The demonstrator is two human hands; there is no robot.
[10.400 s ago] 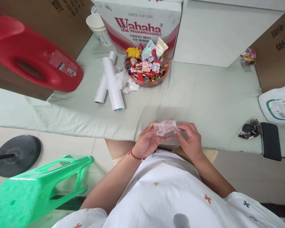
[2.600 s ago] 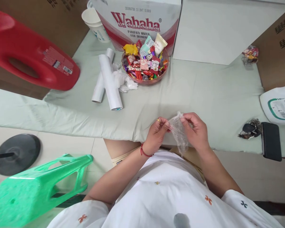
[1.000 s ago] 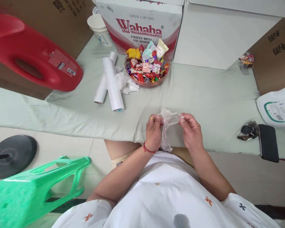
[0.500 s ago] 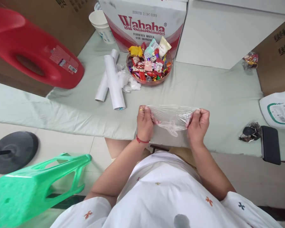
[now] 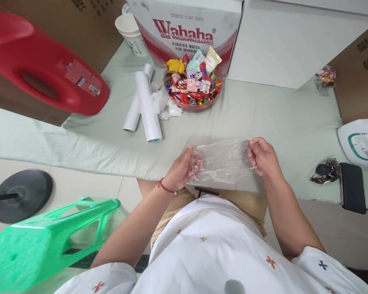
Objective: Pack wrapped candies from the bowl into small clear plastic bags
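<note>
A thin clear plastic bag (image 5: 222, 161) is spread between my two hands over the front edge of the table. My left hand (image 5: 184, 165), with a red string at the wrist, pinches its left side, and some fingers show through the film. My right hand (image 5: 262, 157) grips the upper right corner between thumb and fingers. Beyond the bag stands a glass bowl (image 5: 194, 107) heaped with wrapped candies. Two white rolls (image 5: 149, 110) lie crossed to the left of the bowl, with crumpled clear plastic (image 5: 168, 107) beside them.
A Wahaha box (image 5: 184, 30) and a white box (image 5: 282, 49) stand at the back. Left are a red jug (image 5: 88, 90), paper cups (image 5: 133, 34) and, lower, a green stool (image 5: 27, 245). Right are a white bottle (image 5: 363, 141), keys (image 5: 325, 170) and a black phone (image 5: 352, 188).
My hands have turned and moved slightly apart, the left one leftward and the right one rightward. The bag between them now hangs looser and more opened out.
</note>
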